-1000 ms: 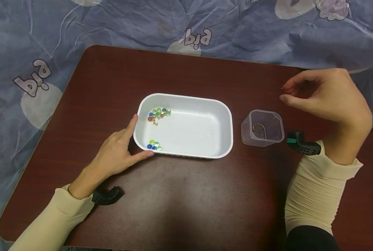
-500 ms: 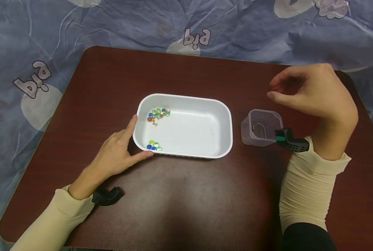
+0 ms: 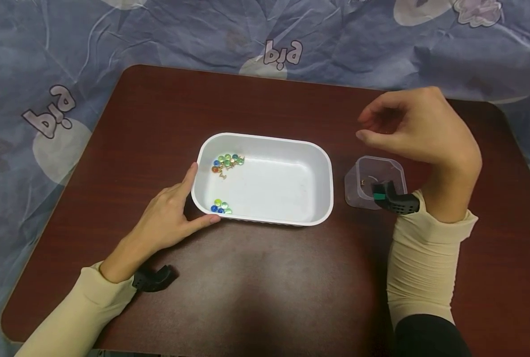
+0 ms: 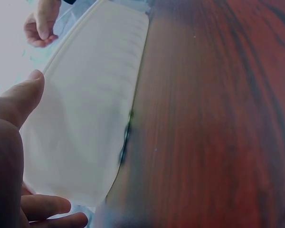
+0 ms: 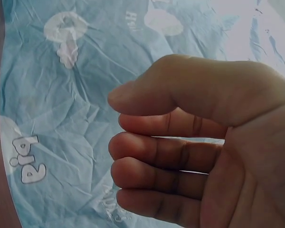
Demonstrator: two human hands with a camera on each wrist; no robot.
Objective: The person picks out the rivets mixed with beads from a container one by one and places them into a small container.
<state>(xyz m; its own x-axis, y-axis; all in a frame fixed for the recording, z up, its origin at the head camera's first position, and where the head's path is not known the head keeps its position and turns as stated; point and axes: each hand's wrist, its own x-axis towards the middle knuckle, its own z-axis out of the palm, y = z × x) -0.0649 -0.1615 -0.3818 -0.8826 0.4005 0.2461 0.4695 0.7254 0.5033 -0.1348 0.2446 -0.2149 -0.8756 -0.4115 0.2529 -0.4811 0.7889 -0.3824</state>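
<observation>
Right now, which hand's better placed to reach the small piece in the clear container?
Right, I'd say. The right hand is raised near the clear container and small piece, with nothing visible in its grasp; the left hand touches the far end of the white tray.

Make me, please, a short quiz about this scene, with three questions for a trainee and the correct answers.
1. Multiple choice: what does the left hand touch?
A) the printed cloth
B) the white rectangular tray
C) the right hand

2. True or false: the translucent beads in the tray all lie together in one group.

3. Fill in: in the head view, the clear plastic container stands to the ____ of the tray.

Key: 1. B. 2. False; the beads lie in two separate groups. 3. Right.
</observation>
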